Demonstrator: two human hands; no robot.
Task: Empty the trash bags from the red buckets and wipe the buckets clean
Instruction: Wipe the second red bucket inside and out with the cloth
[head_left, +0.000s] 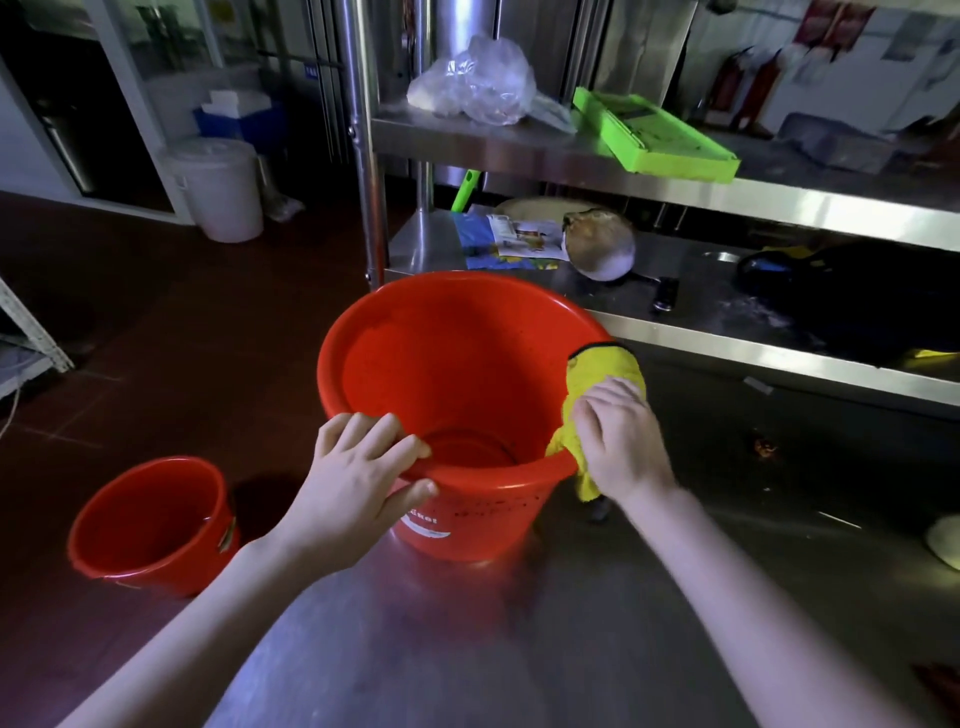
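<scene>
- Left hand (363, 470): clamped on the near rim of the large red bucket (457, 364), fingers inside, thumb outside.
- Right hand (621, 441): a yellow cloth (605, 366) is pressed over the bucket's right rim.
- Large red bucket: stood on the steel table (467, 649), no bag seen inside.
- Advice: the bucket is best braced firmly while the cloth is drawn around the rim, then down the inner wall.
- Second red bucket (150, 525): left of the large bucket, on the floor.

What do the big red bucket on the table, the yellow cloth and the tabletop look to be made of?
The big red bucket looks like glossy moulded plastic: smooth walls, rolled rim. The yellow cloth seems soft, fuzzy microfibre or terry, with a dark stitched edge. The tabletop looks like brushed stainless steel, with dull blurred reflections.
</scene>
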